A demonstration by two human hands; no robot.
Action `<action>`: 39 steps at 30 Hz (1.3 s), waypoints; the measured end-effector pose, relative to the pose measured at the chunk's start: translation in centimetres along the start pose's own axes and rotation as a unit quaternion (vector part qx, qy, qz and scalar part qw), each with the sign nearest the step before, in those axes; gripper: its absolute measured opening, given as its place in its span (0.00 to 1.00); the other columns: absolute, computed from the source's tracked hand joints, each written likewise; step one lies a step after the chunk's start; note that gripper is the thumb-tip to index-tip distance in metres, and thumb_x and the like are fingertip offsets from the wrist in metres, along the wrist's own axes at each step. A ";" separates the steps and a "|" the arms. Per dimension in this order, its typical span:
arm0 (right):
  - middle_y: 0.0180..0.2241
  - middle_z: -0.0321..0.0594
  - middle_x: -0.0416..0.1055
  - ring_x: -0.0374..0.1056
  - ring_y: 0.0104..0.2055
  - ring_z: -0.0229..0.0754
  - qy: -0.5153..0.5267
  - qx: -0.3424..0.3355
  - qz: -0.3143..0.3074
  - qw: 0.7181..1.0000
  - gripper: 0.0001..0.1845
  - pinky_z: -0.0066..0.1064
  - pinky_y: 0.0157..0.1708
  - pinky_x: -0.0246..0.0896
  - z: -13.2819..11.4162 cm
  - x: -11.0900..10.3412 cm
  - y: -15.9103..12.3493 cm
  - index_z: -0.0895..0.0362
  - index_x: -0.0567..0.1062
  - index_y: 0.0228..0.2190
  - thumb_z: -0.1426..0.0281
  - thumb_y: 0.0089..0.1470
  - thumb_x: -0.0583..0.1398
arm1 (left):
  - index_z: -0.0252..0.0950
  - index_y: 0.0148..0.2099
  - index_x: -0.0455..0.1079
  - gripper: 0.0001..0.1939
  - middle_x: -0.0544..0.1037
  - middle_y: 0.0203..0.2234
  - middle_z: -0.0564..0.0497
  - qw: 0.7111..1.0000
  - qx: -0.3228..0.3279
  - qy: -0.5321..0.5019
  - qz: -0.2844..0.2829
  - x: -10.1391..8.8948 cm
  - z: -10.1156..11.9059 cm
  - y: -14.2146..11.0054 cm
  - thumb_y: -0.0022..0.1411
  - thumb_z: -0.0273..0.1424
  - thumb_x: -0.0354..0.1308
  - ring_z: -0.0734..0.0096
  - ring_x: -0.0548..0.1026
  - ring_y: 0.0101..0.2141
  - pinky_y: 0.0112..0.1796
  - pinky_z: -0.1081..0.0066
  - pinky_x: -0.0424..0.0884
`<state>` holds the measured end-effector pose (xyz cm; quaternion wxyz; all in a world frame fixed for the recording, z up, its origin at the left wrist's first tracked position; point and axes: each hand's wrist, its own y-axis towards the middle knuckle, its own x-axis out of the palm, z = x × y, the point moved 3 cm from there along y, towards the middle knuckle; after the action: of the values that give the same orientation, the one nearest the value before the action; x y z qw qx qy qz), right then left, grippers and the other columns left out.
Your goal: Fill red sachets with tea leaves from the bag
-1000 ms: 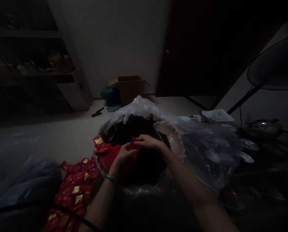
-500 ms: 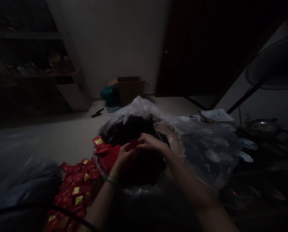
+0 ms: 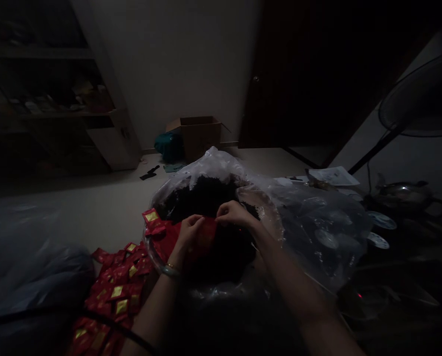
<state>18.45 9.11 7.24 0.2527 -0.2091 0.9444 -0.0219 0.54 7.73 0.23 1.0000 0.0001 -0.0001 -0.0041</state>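
In dim light, my left hand [image 3: 187, 233] and my right hand [image 3: 234, 213] both pinch one small red packet [image 3: 206, 232] by its upper edge, over a mound of dark loose material [image 3: 209, 198] in a clear plastic bag [image 3: 280, 202]. My left wrist wears a bangle [image 3: 170, 269]. A few red packets [image 3: 152, 220] with gold labels rest on the bag's left rim.
Several red packets with gold labels [image 3: 117, 291] lie heaped at lower left. A cardboard box [image 3: 198, 132] and a shelf unit [image 3: 58, 99] stand at the back. A fan [image 3: 421, 99], a kettle [image 3: 406, 195] and papers [image 3: 334, 175] are on the right.
The two hands have drawn slightly apart and the red packet now shows wider between them; my right hand has risen a little.
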 end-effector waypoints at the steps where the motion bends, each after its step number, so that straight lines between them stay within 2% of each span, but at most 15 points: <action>1: 0.18 0.31 0.69 0.64 0.19 0.31 0.016 0.008 0.004 1.000 0.04 0.21 0.20 0.57 0.3 -0.3 -0.2 0.61 0.74 0.24 0.72 0.43 0.64 | 0.33 0.32 0.74 0.19 0.76 0.25 0.51 1.000 0.004 -0.009 0.013 -0.1 -0.3 0.1 0.47 0.45 0.64 0.71 0.72 0.26 0.28 0.74 0.67; 3: 0.20 0.33 0.71 0.65 0.20 0.32 0.031 0.010 0.005 0.999 0.06 0.23 0.21 0.59 0.8 -0.6 -0.6 0.61 0.75 0.26 0.71 0.45 0.64 | 0.33 0.33 0.74 0.20 0.77 0.26 0.51 0.999 0.011 -0.020 0.033 -0.3 -0.9 0.3 0.46 0.45 0.64 0.70 0.73 0.28 0.29 0.74 0.67; 5: 0.26 0.36 0.73 0.68 0.26 0.35 0.015 -0.023 0.008 1.000 0.09 0.25 0.25 0.63 1.0 -0.5 -0.8 0.60 0.76 0.31 0.70 0.45 0.64 | 0.34 0.34 0.73 0.19 0.77 0.29 0.50 0.999 0.022 -0.024 0.035 -0.4 -1.2 0.3 0.46 0.44 0.64 0.69 0.74 0.31 0.32 0.73 0.68; 8: 0.37 0.39 0.74 0.70 0.38 0.39 -0.065 -0.115 0.010 0.991 0.15 0.30 0.38 0.65 0.9 0.5 -0.7 0.56 0.78 0.38 0.70 0.44 0.67 | 0.35 0.38 0.73 0.18 0.78 0.33 0.49 0.998 0.041 -0.030 0.021 -0.3 -1.3 0.1 0.48 0.41 0.65 0.67 0.75 0.35 0.35 0.71 0.70; 10: 0.37 0.40 0.73 0.69 0.39 0.40 -0.128 -0.139 -0.014 0.982 0.14 0.31 0.42 0.63 1.0 1.7 -0.5 0.56 0.79 0.38 0.72 0.45 0.67 | 0.36 0.43 0.71 0.19 0.78 0.33 0.50 0.998 0.046 -0.032 0.011 -0.1 -1.4 -0.1 0.49 0.40 0.64 0.67 0.76 0.34 0.35 0.71 0.70; 12: 0.35 0.39 0.74 0.69 0.37 0.39 -0.155 -0.120 -0.026 0.980 0.12 0.30 0.40 0.63 1.3 2.8 -0.1 0.57 0.78 0.36 0.76 0.46 0.65 | 0.36 0.45 0.70 0.20 0.77 0.31 0.51 0.998 0.056 -0.023 0.003 0.0 -1.6 -0.3 0.51 0.39 0.63 0.68 0.76 0.33 0.34 0.71 0.70; 15: 0.31 0.37 0.75 0.69 0.34 0.38 -0.133 -0.078 0.014 0.988 0.14 0.27 0.33 0.62 1.8 3.3 0.3 0.59 0.77 0.38 0.79 0.46 0.63 | 0.35 0.44 0.71 0.17 0.78 0.31 0.49 0.997 0.077 -0.002 -0.013 0.0 -1.7 -0.5 0.53 0.38 0.62 0.68 0.76 0.33 0.35 0.71 0.70; 19: 0.34 0.39 0.76 0.71 0.36 0.39 -0.111 -0.102 0.038 0.988 0.11 0.28 0.37 0.62 1.5 2.6 0.2 0.59 0.78 0.36 0.80 0.49 0.60 | 0.35 0.37 0.74 0.11 0.79 0.33 0.48 0.991 0.106 0.050 -0.061 0.0 -0.8 -0.7 0.54 0.36 0.61 0.67 0.76 0.35 0.38 0.69 0.70; 23: 0.35 0.41 0.75 0.70 0.38 0.39 -0.152 -0.157 0.068 0.974 0.12 0.29 0.39 0.62 0.3 1.4 -0.5 0.58 0.78 0.35 0.80 0.52 0.57 | 0.36 0.39 0.73 0.10 0.77 0.34 0.49 0.969 0.167 0.153 -0.102 0.2 1.2 -1.1 0.52 0.32 0.63 0.67 0.74 0.36 0.38 0.69 0.70; 29: 0.36 0.41 0.69 0.67 0.36 0.37 -0.172 -0.231 0.070 0.955 0.16 0.28 0.37 0.62 -1.0 0.9 -2.4 0.58 0.76 0.39 0.83 0.51 0.56 | 0.38 0.42 0.70 0.13 0.75 0.35 0.51 0.941 0.221 0.241 -0.082 0.2 3.1 -1.4 0.52 0.23 0.58 0.71 0.71 0.33 0.35 0.71 0.68; 32: 0.36 0.41 0.68 0.67 0.37 0.38 -0.175 -0.231 0.064 0.955 0.16 0.29 0.38 0.63 -0.8 0.9 -2.9 0.58 0.75 0.39 0.83 0.52 0.54 | 0.38 0.42 0.70 0.14 0.74 0.35 0.51 0.917 0.255 0.291 -0.097 0.5 3.4 -1.7 0.53 0.21 0.56 0.71 0.71 0.33 0.35 0.72 0.67; 36: 0.37 0.41 0.67 0.66 0.38 0.38 -0.190 -0.205 0.049 0.959 0.15 0.29 0.39 0.63 -0.7 1.2 -3.3 0.58 0.74 0.38 0.84 0.53 0.53 | 0.40 0.40 0.73 0.08 0.74 0.34 0.51 0.881 0.258 0.378 -0.120 0.7 3.3 -1.9 0.56 0.26 0.58 0.71 0.71 0.32 0.33 0.73 0.66; 39: 0.38 0.42 0.67 0.66 0.38 0.38 -0.254 -0.171 0.022 0.952 0.15 0.28 0.40 0.62 -1.3 1.5 -3.8 0.58 0.75 0.40 0.83 0.53 0.54 | 0.40 0.37 0.74 0.05 0.75 0.33 0.51 0.858 0.268 0.418 -0.131 0.9 3.2 -1.8 0.58 0.27 0.58 0.71 0.71 0.32 0.34 0.73 0.65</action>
<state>18.08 4.98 8.27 0.4449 -0.2272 0.8430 0.1995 1.38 5.96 3.44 0.8573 0.2698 0.4172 -0.1349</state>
